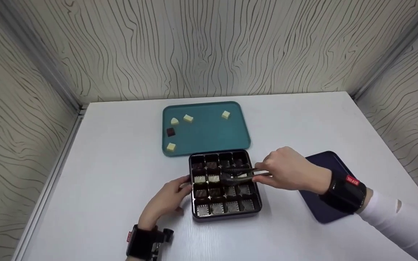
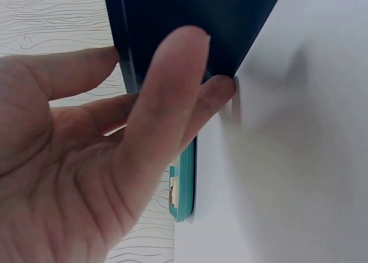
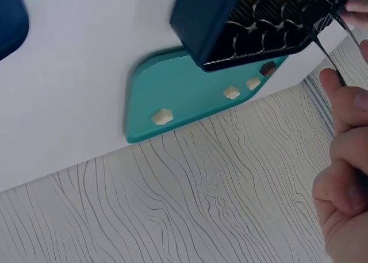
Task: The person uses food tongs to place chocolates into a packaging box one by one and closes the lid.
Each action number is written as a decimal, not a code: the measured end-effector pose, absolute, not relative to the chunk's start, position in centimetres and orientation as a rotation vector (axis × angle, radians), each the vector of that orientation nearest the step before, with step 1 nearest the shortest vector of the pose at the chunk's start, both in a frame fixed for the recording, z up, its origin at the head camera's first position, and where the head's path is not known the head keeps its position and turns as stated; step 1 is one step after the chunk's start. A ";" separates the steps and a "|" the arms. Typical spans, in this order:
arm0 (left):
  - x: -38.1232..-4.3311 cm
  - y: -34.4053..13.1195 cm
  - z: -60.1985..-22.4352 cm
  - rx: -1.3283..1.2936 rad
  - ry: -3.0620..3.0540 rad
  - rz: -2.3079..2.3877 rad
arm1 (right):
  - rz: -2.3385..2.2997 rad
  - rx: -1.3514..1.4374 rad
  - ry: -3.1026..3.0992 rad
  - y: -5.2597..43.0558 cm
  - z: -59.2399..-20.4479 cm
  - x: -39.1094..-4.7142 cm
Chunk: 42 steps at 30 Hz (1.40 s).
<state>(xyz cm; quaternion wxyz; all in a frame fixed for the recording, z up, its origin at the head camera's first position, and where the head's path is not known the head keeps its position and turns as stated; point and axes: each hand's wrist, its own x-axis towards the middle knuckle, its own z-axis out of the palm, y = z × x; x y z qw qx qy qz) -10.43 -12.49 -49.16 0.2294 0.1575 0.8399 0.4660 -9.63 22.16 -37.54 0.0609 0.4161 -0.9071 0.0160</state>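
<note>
My right hand (image 1: 287, 168) grips a pair of tongs (image 1: 238, 176), their dark tips down over the second row of a black compartment box (image 1: 227, 219). Cannot tell whether a piece sits between the tips. White chocolates (image 1: 213, 179) lie in that row, either side of the tips. Dark chocolates (image 1: 212, 165) fill cells in the back row, and others lie at the left of the third row. My left hand (image 1: 167, 198) touches the box's left side with loosely extended fingers; its thumb (image 2: 169, 91) stands out in front of the box in the left wrist view.
Behind the box is a teal tray (image 1: 209, 136) with several white pieces (image 1: 226, 115) and one dark chocolate (image 1: 171, 132). A dark blue lid-like panel (image 1: 325, 203) lies at the right, partly under my right forearm. Wood-patterned walls (image 1: 201, 47) enclose the white table (image 1: 103, 163).
</note>
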 end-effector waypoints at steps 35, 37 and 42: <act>-10.2 -12.5 -49.0 0.417 2.330 1.264 | -0.613 1.617 -2.738 16.8 -35.0 -11.6; -10.3 -12.5 -49.0 0.421 2.330 1.263 | -0.672 1.627 -2.726 16.2 -35.0 -11.6; -10.3 -12.5 -49.1 0.425 2.327 1.268 | -0.761 1.664 -2.643 15.3 -35.5 -11.5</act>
